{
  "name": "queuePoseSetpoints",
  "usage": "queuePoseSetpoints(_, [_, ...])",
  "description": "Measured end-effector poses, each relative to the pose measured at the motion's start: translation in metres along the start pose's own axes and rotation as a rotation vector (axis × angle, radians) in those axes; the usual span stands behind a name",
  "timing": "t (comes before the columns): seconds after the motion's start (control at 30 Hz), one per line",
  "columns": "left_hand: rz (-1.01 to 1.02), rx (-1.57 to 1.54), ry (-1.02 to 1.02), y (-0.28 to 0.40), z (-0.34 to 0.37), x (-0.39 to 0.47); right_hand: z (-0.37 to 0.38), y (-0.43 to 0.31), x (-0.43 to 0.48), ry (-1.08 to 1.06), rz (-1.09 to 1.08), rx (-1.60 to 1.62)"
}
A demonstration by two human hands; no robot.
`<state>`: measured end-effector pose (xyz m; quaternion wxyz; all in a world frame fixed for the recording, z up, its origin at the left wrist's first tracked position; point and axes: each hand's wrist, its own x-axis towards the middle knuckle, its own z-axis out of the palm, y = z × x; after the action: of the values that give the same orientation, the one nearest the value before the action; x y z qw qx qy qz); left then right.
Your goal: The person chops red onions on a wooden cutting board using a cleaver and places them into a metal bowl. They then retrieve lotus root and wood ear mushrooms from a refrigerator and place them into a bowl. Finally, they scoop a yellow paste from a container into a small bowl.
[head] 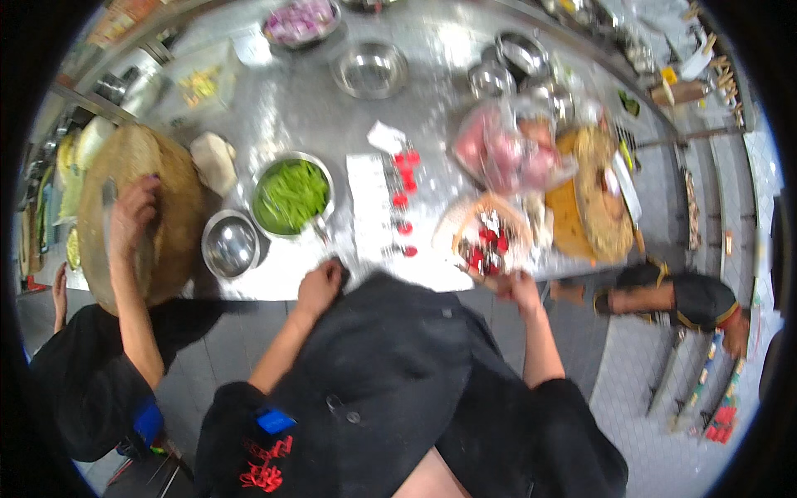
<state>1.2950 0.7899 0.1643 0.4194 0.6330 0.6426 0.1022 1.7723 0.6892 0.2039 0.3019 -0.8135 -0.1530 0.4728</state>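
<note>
My left hand [320,287] is curled at the front edge of the steel table, beside a small dark object [342,269]; whether it grips this is unclear. Further right, my right hand [522,289] has its fingers closed on the near rim of a pale pinkish basket [445,227], blurred. Inside that basket lie several small clear containers with red caps [489,239]. More red-capped containers [405,228] form a row on the table between my hands, alongside a white sheet or strip [367,205]. A crumpled white paper [386,137] lies at the row's far end.
Left stand a metal bowl of cut green vegetables [292,196], an empty metal bowl [230,244] and a round chopping block [177,205], where another person's hand [134,208] works. Right are a plastic bag of pink contents [507,146] and another block [598,199] with a cleaver [626,187].
</note>
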Motion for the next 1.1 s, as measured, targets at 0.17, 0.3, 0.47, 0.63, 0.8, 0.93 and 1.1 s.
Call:
queuePoseSetpoints(0.17, [0.059,-0.062,-0.038,-0.003,-0.008,-0.001,0.01,-0.047,-0.046,-0.061,-0.381,-0.134])
queuePoseSetpoints(0.3, [0.029,-0.072,-0.088,-0.003,-0.008,-0.003,0.034,-0.164,-0.091,-0.327,-0.572,-0.04])
queuePoseSetpoints(0.47, [0.03,-0.027,-0.13,-0.002,-0.015,-0.015,0.108,-0.347,-0.135,-0.442,-0.932,-0.094])
queuePoseSetpoints(0.63, [-0.011,-0.097,-0.017,-0.014,-0.027,-0.041,0.201,-0.506,-0.19,-0.645,-1.08,0.056])
queuePoseSetpoints(0.8, [-0.11,-0.218,0.172,-0.045,-0.029,-0.079,0.301,-0.609,-0.223,-0.73,-0.985,-0.004])
queuePoseSetpoints(0.93, [-0.235,-0.305,0.309,-0.068,-0.033,-0.113,0.376,-0.657,-0.231,-0.696,-1.022,-0.098])
queuePoseSetpoints(1.1, [-0.422,-0.385,0.405,-0.086,-0.045,-0.153,0.458,-0.696,-0.237,-0.688,-1.091,-0.124])
